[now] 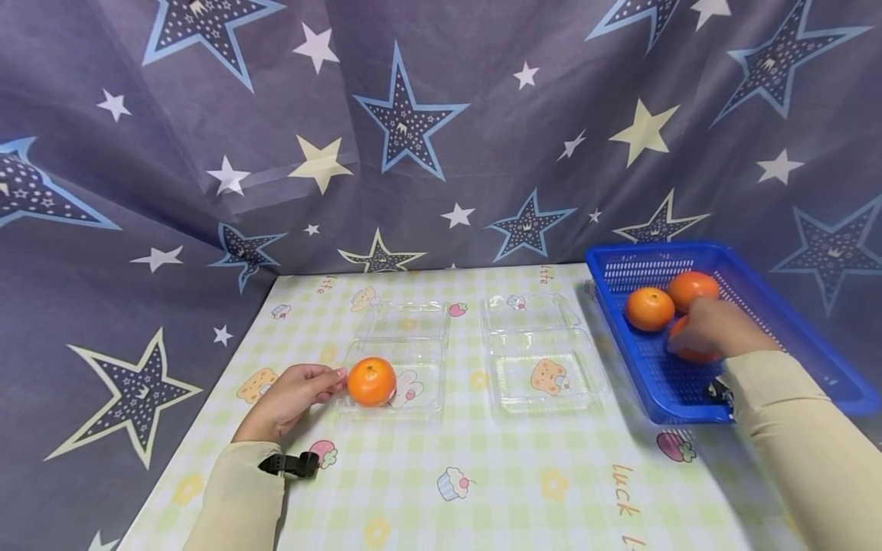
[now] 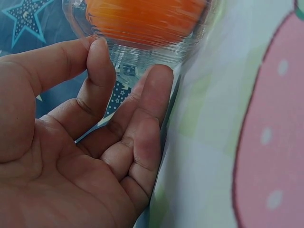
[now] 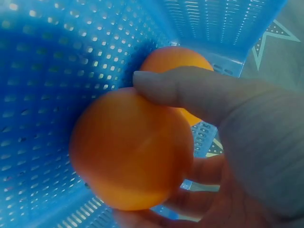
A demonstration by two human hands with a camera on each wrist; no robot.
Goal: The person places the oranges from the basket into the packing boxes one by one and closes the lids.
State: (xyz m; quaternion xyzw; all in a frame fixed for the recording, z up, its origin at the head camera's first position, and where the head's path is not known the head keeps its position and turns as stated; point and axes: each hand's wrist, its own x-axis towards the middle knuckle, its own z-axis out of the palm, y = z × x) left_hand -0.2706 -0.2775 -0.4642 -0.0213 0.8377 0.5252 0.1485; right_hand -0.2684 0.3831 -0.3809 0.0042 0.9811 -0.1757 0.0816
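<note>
My right hand (image 1: 720, 325) held an orange (image 3: 133, 152) in the blue basket (image 1: 678, 409).
Fingers curled round it, near 2 others (image 1: 650, 309); my left hand (image 1: 296, 394) pinched the clear box (image 1: 416, 355) holding 1 more orange (image 1: 372, 381).

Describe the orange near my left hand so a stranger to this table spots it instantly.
Find the blue basket on the checked tablecloth, then look left past one open clear container to the second container. The orange sits inside it, beside your left hand. It's the only visible orange outside the basket.
</note>
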